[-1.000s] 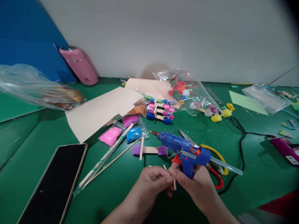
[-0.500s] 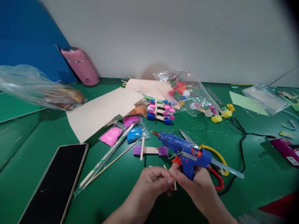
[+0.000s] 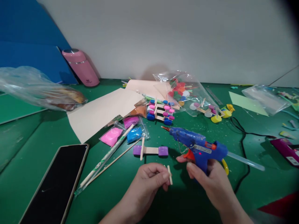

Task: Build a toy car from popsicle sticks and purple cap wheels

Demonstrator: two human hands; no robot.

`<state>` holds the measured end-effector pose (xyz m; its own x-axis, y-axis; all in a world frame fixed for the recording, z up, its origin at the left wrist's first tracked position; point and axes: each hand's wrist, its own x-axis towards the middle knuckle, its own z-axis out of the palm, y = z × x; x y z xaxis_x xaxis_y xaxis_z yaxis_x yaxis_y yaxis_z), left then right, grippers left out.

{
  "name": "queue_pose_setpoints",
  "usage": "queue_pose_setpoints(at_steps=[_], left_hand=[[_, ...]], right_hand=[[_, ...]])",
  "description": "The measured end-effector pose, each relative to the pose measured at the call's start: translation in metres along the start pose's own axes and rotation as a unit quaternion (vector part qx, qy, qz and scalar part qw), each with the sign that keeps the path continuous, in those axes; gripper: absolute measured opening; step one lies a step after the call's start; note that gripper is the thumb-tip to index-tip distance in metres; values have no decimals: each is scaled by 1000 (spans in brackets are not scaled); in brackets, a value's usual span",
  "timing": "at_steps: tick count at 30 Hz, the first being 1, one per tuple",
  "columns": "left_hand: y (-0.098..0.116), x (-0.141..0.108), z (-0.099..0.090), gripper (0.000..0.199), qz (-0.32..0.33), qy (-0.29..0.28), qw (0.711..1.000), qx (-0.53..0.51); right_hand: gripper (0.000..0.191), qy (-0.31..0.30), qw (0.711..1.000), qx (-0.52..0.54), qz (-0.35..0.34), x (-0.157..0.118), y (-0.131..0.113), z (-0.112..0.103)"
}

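My left hand (image 3: pixel 153 179) pinches a small piece of pale wooden stick (image 3: pixel 170 175), its fingertips hiding part of it. In my right hand (image 3: pixel 210 177) is a blue hot glue gun (image 3: pixel 198 144) with an orange trigger and a clear glue stick out of its back; the copper-coloured nozzle points left. Just beyond my left hand lies a wooden stick piece with purple blocks (image 3: pixel 150 151) at both ends and a thin stick across it. Farther back stand several similar stick pieces (image 3: pixel 160 112) with pink and blue ends.
Packets of pink clay (image 3: pixel 111 136) and blue clay (image 3: pixel 135 134) lie beside wrapped chopsticks (image 3: pixel 105 160). A phone (image 3: pixel 54 183) is at the left. A black cord (image 3: pixel 244 155) runs along the right. At the back are a pink bottle (image 3: pixel 81 68) and a plastic bag (image 3: pixel 187 84) of coloured pieces.
My right hand has moved right with the glue gun, away from my left hand. The left hand still holds the wooden piece, now more exposed.
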<state>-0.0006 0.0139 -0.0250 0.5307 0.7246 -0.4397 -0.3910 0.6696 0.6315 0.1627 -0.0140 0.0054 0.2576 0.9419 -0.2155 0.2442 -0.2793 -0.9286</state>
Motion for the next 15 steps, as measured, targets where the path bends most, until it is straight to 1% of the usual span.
queue_pose_setpoints(at_steps=[1,4,5,8,12,13,15], left_hand=[[1,0,-1,12,1,2,1000,-6],[3,1,-3,11,-8,9,1000,-22],[3,1,-3,11,-10,12,1000,-26],[5,1,-3,11,-10,18,999,-38],[6,1,-4,12,-23,30,998,-45],[7,1,-4,12,-25,34,998,-47],[7,2,-4,12,-21,33,998,-51]], right_hand=[[20,-8,1000,-17,-9,0,1,-8],[25,-64,996,-48,-28,-1,5,-32],[26,-72,995,-57,-32,-3,7,-39],[27,-66,992,-105,-22,-12,13,-53],[35,-56,987,-151,9,-24,20,-63],[33,-55,987,-153,11,-26,21,-66],[27,-76,986,-150,13,-27,24,-72]])
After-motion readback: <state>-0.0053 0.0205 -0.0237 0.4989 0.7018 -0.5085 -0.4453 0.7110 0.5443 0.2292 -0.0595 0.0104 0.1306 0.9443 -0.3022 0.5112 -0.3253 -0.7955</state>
